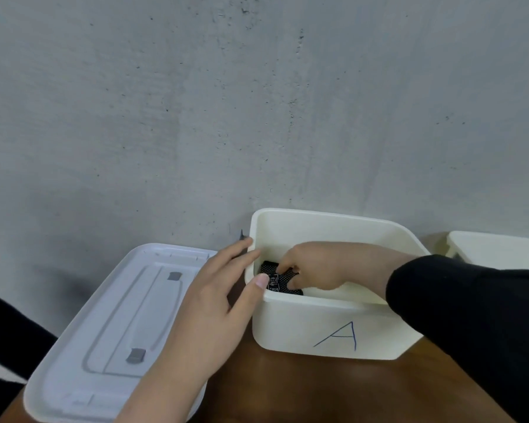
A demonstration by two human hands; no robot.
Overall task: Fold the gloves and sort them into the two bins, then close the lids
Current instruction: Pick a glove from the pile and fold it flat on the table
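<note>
Nearest, the left forearm comes up bare from the lower edge, crossing over the corner of a white lid [110, 325] that lies flat on the brown table [318, 392] with its underside up. The left hand [217, 303] lies against the left end of the bin marked A [333, 325], fingers straight and spread, their tips along the outside wall and the thumb hooked over the near rim; it steadies the bin without gripping anything.

From the right, an arm in a black sleeve [458, 303] reaches across the bin's near rim and dips inside. The right hand [315, 267] is turned palm down, fingers curled onto a folded black glove [280, 280] with a pale dotted pattern, which sits at the bottom of the bin toward its left end. The fingertips press and pinch its top edge.

Farther right, the corner of a second white bin [498, 247] stands just beside the first. Behind everything rises a grey concrete wall [257, 102].
</note>
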